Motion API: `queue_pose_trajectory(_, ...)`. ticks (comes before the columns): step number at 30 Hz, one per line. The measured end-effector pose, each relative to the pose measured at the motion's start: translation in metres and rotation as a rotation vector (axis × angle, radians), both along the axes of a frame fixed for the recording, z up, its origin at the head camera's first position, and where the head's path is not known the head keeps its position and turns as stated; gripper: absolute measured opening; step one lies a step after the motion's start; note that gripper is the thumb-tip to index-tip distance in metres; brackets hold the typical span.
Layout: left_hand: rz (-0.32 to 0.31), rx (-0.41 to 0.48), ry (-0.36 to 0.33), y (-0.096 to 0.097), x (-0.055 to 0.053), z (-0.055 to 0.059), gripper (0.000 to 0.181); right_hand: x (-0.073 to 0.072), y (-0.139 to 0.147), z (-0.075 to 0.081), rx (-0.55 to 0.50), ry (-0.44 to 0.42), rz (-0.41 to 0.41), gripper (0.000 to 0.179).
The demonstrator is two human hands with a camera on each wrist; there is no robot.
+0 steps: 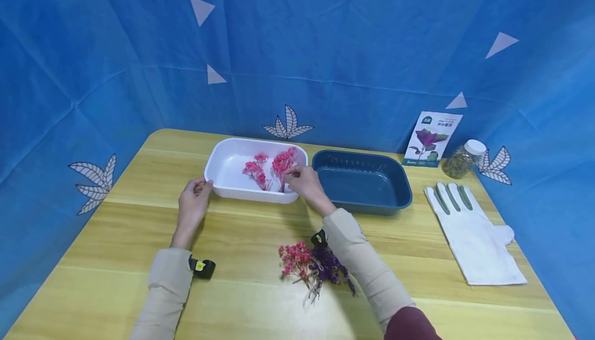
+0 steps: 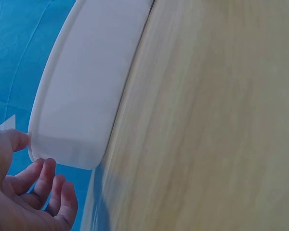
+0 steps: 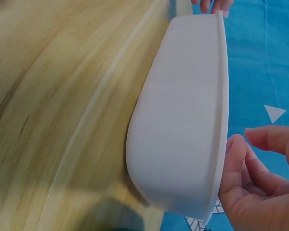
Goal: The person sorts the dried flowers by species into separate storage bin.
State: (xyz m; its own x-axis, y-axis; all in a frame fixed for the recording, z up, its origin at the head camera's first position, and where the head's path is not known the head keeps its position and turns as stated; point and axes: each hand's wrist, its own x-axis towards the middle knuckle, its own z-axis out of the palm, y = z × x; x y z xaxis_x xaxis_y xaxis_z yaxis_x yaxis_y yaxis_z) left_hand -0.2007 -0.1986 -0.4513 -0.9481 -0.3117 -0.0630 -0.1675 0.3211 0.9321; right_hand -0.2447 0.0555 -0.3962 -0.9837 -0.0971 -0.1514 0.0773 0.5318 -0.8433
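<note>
A white plastic basin (image 1: 251, 194) stands at the back of the table with two sprigs of pink dried flowers (image 1: 254, 170) inside. My left hand (image 1: 193, 203) pinches its near left corner, thumb on the rim and fingertips against the outer wall (image 2: 67, 154). Over the right end of the basin is my right hand (image 1: 304, 182), fingers bent, the thumb and index tips close together (image 3: 243, 137) beside the right-hand sprig (image 1: 282, 161). Whether those tips pinch a stem I cannot tell; the basin wall hides the flowers in the right wrist view.
A dark blue basin (image 1: 362, 206) sits just right of the white one. Nearer me lie more pink flowers (image 1: 295, 258) and purple flowers (image 1: 329, 265), partly under my right forearm. Farther right are a seed packet (image 1: 429, 138), a white-lidded jar (image 1: 462, 159) and white gloves (image 1: 481, 244).
</note>
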Motion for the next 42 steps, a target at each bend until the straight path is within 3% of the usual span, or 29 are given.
queue_pose_trajectory(11, -0.006, 0.003, 0.006, -0.001, 0.002, -0.001, 0.054, 0.017, 0.016, 0.014, 0.008, 0.111, 0.032, 0.02)
queue_pose_trajectory(20, 0.002, -0.008, -0.001, -0.001, 0.002, -0.002, 0.054, 0.056, 0.04, 0.02, 0.01, 0.173, 0.033, 0.018)
queue_pose_trajectory(35, 0.003, -0.016, 0.002, 0.001, 0.001, 0.002, 0.053, 0.132, 0.057, -0.008, 0.014, 0.211, 0.059, 0.008)
queue_pose_trajectory(42, 0.008, -0.03, 0.002, 0.001, 0.0, 0.002, 0.052, 0.154, 0.063, -0.02, 0.01, 0.18, 0.091, 0.009)
